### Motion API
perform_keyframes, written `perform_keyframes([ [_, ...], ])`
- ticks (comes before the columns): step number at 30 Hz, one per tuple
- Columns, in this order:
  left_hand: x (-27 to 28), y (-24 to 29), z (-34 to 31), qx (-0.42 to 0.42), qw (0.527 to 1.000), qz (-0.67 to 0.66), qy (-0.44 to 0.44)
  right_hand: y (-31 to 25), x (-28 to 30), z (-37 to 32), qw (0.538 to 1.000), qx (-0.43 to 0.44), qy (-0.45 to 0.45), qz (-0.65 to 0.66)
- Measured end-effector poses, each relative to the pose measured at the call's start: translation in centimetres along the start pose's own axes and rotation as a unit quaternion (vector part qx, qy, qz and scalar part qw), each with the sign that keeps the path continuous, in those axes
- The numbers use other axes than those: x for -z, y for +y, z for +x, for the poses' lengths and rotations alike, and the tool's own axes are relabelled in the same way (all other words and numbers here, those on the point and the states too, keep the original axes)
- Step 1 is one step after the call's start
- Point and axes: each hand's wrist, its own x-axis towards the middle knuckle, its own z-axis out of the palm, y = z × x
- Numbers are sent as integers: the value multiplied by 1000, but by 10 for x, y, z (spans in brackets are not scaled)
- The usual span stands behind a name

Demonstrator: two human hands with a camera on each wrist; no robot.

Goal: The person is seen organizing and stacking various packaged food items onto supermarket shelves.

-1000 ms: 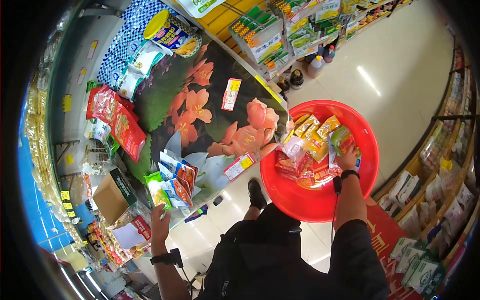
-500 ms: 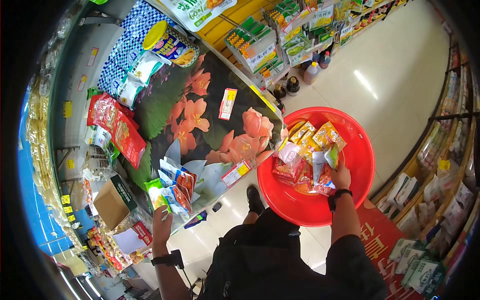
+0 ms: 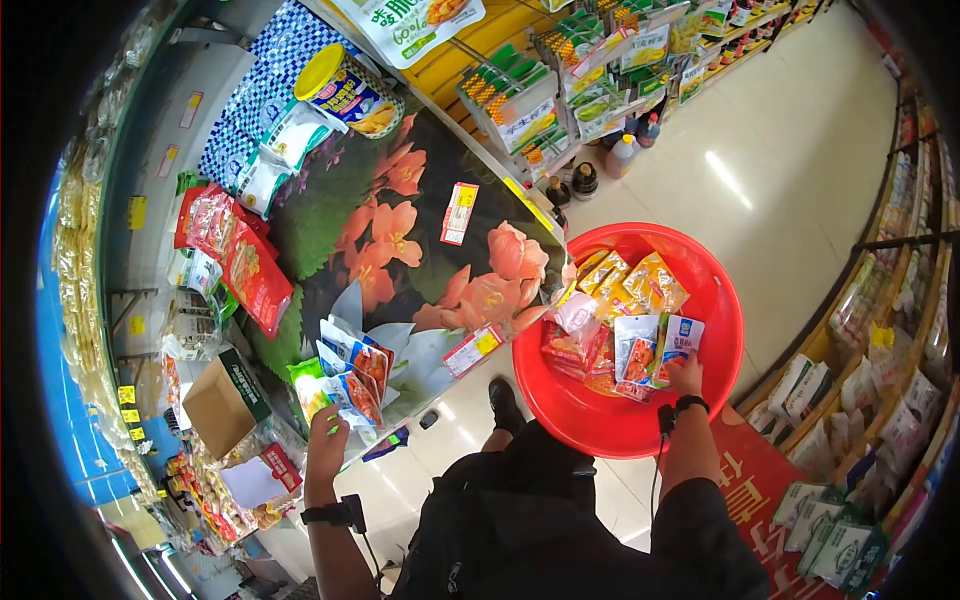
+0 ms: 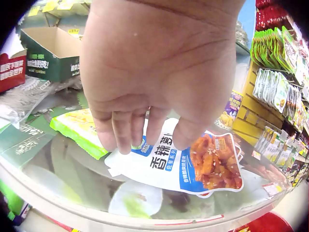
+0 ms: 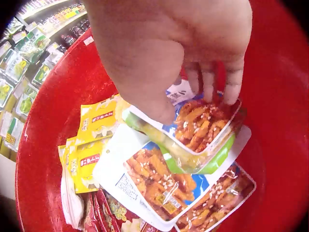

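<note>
My left hand (image 3: 325, 448) is at the table's near corner, beside a stack of snack pouches (image 3: 362, 362) with pictures of red pickled vegetables. In the left wrist view its fingers hang loosely bent over the white pouch (image 4: 166, 169), fingertips right at its surface. A green-edged packet (image 4: 79, 129) lies beside it. Inside the red tub (image 3: 640, 432), my right hand (image 3: 687, 376) pinches a blue-and-white pickle pouch (image 5: 205, 126) between thumb and fingers. A green-edged packet (image 5: 212, 162) shows under that pouch, above other white pickle pouches (image 5: 159, 183).
Yellow packets (image 3: 655, 285) and red packets (image 3: 570, 350) also lie in the tub. On the flower-printed table (image 3: 420, 250) are red bags (image 3: 255, 275), a yellow-lidded can (image 3: 345, 90) and a price tag (image 3: 460, 212). Hanging racks (image 3: 515, 105) and bottles (image 3: 585, 180) stand beyond; shelves (image 3: 850, 370) line the right.
My right hand has moved from the tub's right side toward its middle and turned the packets, so a blue-and-white pouch now faces up. White pickle pouches show beside it. The left hand has barely moved.
</note>
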Motion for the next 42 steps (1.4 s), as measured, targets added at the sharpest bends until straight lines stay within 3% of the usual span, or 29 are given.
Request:
perform_keyframes([
  [2, 2, -6, -2, -3, 1000, 1, -1, -15, -17, -8, 994, -69, 82, -36],
  [3, 3, -8, -3, -4, 1000, -3, -1, -12, -21, -6, 996, -75, 42, -29],
  [10, 11, -18, -18, 6, 1000, 16, -11, -14, -47, -10, 996, -25, 32, -83],
  [15, 11, -19, -18, 21, 999, 30, -16, -14, -48, -25, 991, 31, 91, -89],
  [19, 4, -8, -16, 16, 1000, -5, -14, -3, -36, -23, 994, 102, 39, -26],
  [23, -1, 5, -11, 20, 1000, -10, -14, -22, -2, -41, 997, 42, 56, 18],
  [26, -2, 7, -10, 22, 1000, 2, -14, 1, 0, -36, 972, 80, 78, 209],
  [27, -2, 7, -9, 23, 1000, 6, -15, 7, 6, -35, 955, 45, -1, 294],
  [30, -2, 6, -8, 36, 999, 2, -17, 13, 0, -37, 968, -3, -122, 219],
  [31, -2, 3, -7, 31, 999, -4, -17, -11, 10, -53, 989, 34, -128, 64],
  [32, -2, -2, -6, 26, 999, -9, -17, 21, -20, -27, 983, 65, -171, -18],
  [34, -1, -6, -7, 24, 999, -19, -19, -18, -13, -44, 966, 130, -203, -99],
  [37, 3, -7, -11, 24, 999, -26, -22, -37, -31, -29, 980, 120, -124, -103],
  [40, 9, -7, -19, 18, 1000, -10, -13, -52, -39, -35, 966, 185, -50, -173],
  [42, 13, -9, -25, 25, 1000, 14, 1, -45, -53, -20, 959, 162, -79, -217],
])
